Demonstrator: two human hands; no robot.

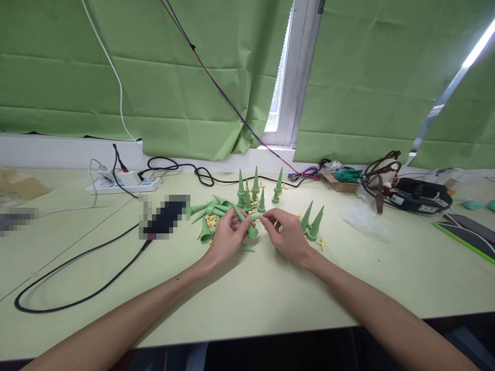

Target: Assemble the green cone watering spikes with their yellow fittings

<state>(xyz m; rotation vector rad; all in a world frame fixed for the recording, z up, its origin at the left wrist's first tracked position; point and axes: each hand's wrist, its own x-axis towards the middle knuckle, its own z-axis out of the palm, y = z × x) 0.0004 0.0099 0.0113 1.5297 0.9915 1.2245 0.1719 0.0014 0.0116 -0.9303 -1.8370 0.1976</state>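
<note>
My left hand [226,236] is closed round a green plastic plant-watering spike [252,233], its wide collar end tilted down to the right. My right hand [289,236] is pinched at the spike's side, with a small yellow valve piece [262,217] at the fingertips, partly hidden. Left of my hands lies a pile of loose green spikes [207,210], with small yellow valves [211,221] among them. Behind my hands several green spikes [256,183] stand point up with yellow valves at their bases. More upright spikes [315,226] are just beyond my right hand.
A power strip [124,183] and black cables [203,178] lie along the back of the table [216,304]. A dark blurred device [166,216] with a looping cable is at left. At right are a cardboard box [340,183], plastic bag [359,216] and black headset [421,196].
</note>
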